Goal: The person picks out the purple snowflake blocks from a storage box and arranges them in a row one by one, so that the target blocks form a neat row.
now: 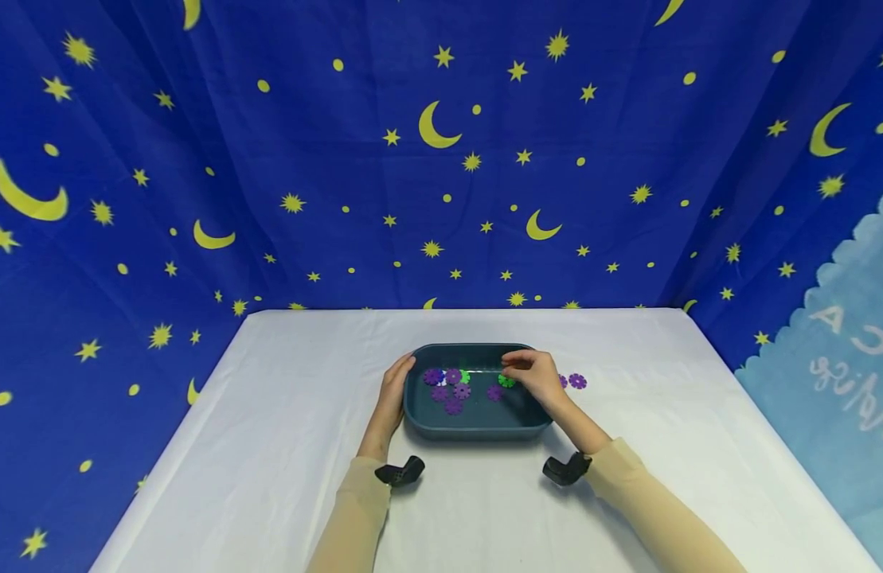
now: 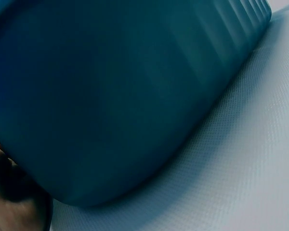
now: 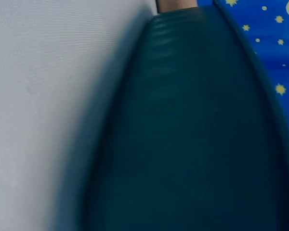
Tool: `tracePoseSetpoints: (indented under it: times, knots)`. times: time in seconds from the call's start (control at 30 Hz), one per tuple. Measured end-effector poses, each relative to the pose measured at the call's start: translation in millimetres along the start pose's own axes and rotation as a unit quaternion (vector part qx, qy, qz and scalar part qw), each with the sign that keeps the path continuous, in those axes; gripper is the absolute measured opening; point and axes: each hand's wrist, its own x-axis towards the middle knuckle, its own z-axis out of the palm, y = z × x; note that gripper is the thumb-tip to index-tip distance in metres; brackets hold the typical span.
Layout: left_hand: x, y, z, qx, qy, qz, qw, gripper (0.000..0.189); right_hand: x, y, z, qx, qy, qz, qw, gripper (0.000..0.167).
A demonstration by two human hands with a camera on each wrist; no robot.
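A dark teal bin (image 1: 477, 434) stands on the table, with several purple notched plastic discs (image 1: 453, 407) inside, mostly toward its left. Some green (image 1: 466, 376) and blue-white pieces show among them. My left hand (image 1: 393, 390) rests along the bin's left end, fingers lying against the outer wall; in the left wrist view only a dark bit of it shows beside the bin wall (image 2: 111, 96). Over the bin's right part, my right hand (image 1: 540, 376) pinches a green notched disc (image 1: 507, 382) at its fingertips. A purple disc (image 1: 494, 393) lies just below it.
Right of the bin, purple discs (image 1: 577, 381) lie on the white tablecloth (image 1: 670, 446), one partly behind my right hand. A blue curtain (image 1: 341, 159) with yellow moons and stars stands behind and at the sides. The bin's wall (image 3: 183, 120) fills much of the right wrist view.
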Motion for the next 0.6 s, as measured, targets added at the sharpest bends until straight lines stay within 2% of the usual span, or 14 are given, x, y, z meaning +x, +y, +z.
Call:
tracePoseSetpoints:
  times: [0.3,0.6]
  knots:
    - [1.8,0.1,0.3,0.004,-0.005,0.004,1.0,0.051,2.9,1.7,5.8,-0.081,-0.06,0.03,0.9944,0.025]
    - [0.8,0.2,-1.0,0.012,0.001,0.006,0.9999,0.048,5.6,10.2,9.0,-0.124,-0.094,-0.002,0.9878,0.023]
